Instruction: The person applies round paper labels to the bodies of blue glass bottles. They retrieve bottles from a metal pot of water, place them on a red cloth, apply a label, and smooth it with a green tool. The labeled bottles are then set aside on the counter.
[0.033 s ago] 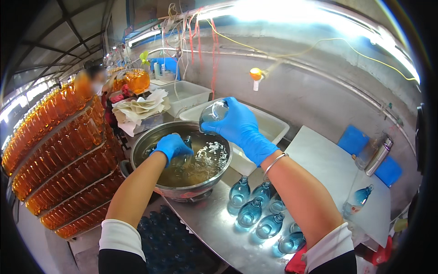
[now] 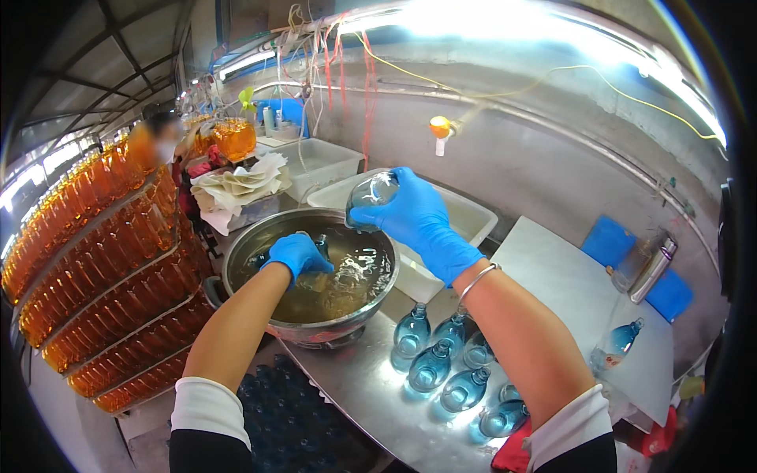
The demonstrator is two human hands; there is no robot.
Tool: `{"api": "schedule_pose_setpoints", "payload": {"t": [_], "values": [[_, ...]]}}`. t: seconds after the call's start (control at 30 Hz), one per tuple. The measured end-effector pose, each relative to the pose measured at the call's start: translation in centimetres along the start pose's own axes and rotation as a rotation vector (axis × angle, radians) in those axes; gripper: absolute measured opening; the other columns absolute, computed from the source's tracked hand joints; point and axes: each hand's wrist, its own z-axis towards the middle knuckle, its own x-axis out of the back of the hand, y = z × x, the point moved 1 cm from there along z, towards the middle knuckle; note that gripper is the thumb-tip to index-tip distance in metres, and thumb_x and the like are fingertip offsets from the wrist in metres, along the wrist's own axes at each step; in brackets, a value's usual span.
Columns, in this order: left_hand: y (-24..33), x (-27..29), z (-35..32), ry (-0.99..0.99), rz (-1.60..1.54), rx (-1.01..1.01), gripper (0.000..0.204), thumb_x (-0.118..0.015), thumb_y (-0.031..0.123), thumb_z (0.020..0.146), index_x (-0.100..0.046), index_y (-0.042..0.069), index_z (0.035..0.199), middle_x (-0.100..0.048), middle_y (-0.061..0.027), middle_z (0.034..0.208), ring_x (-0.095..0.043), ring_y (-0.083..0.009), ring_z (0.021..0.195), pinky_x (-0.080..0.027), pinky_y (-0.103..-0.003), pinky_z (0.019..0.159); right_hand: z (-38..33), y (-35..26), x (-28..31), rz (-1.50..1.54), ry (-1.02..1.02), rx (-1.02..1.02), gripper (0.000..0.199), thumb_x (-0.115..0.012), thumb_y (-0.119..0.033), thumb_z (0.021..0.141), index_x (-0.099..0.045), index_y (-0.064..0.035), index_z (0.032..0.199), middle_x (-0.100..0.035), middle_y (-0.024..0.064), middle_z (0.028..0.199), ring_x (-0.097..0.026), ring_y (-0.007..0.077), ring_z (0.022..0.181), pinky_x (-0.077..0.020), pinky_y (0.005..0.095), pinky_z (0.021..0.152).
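Note:
A metal basin (image 2: 347, 318) of murky liquid stands before me. My left hand (image 2: 296, 258), in a blue glove, is inside the basin with its fingers closed on a clear bottle (image 2: 322, 244); the bottle's neck shows and its lower part is under the liquid. Above the basin's far right rim, my right hand (image 2: 412, 217), also blue-gloved, grips a rounded clear bottle (image 2: 363, 197). That bottle's neck is hidden by the hand. Several bluish clear bottles (image 2: 430, 366) stand on the metal table (image 2: 355, 386) below my right forearm.
White plastic tubs (image 2: 473, 211) sit behind the basin. Stacked rows of amber-filled bottles (image 2: 102, 276) rise at the left, with a person (image 2: 164, 134) beyond. Paper sheets (image 2: 240, 185) lie in a pile. Dark bottles (image 2: 292, 418) crowd below the table edge. A flask (image 2: 654, 268) stands at the right.

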Motion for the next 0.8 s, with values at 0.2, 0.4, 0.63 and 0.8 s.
{"api": "schedule_pose_setpoints", "payload": {"t": [0.2, 0.4, 0.63, 0.8], "values": [[1.3, -1.2, 0.3, -0.055, 0.028, 0.088, 0.08, -0.08, 0.043, 0.052, -0.051, 0.0, 0.112, -0.059, -0.0217, 0.109, -0.06, -0.0325, 0.097, -0.048, -0.039, 0.082, -1.0, 2.5, 0.6, 0.187, -0.06, -0.135, 0.074, -0.078, -0.046, 0.054, -0.054, -0.0017, 0.108, -0.062, 0.0149, 0.102, -0.061, 0.0269, 0.095, -0.0476, 0.0347, 0.082], [1.5, 2.0, -1.7, 0.177, 0.296, -0.15, 0.06, -0.078, 0.035, 0.056, -0.056, 0.007, 0.104, -0.061, -0.0145, 0.093, -0.057, -0.0282, 0.098, -0.041, -0.041, 0.091, -0.9, 1.1, 1.1, 0.015, -0.087, -0.077, 0.077, -0.076, -0.051, 0.056, -0.055, -0.0011, 0.11, -0.062, 0.0154, 0.104, -0.06, 0.0267, 0.096, -0.0473, 0.0342, 0.083], [2.5, 5.5, -2.4, 0.361, 1.033, -0.603, 0.02, -0.062, 0.023, 0.076, -0.066, 0.018, 0.095, -0.06, -0.0046, 0.096, -0.058, -0.0219, 0.094, -0.024, -0.038, 0.106, -2.4, -1.9, 1.9, -0.075, -0.216, -0.08, 0.076, -0.073, -0.061, 0.057, -0.061, -0.0011, 0.102, -0.064, 0.0161, 0.096, -0.062, 0.0272, 0.09, -0.0491, 0.0358, 0.078], [2.8, 6.2, -5.2, 0.416, 1.014, -0.682, 0.008, -0.058, 0.021, 0.076, -0.065, 0.017, 0.074, -0.058, -0.0032, 0.09, -0.055, -0.0195, 0.093, -0.034, -0.036, 0.097, -4.0, -2.6, 2.4, -0.131, -0.189, -0.075, 0.073, -0.071, -0.062, 0.057, -0.063, -0.0009, 0.096, -0.065, 0.0154, 0.088, -0.064, 0.0264, 0.083, -0.0496, 0.0357, 0.073]]}}
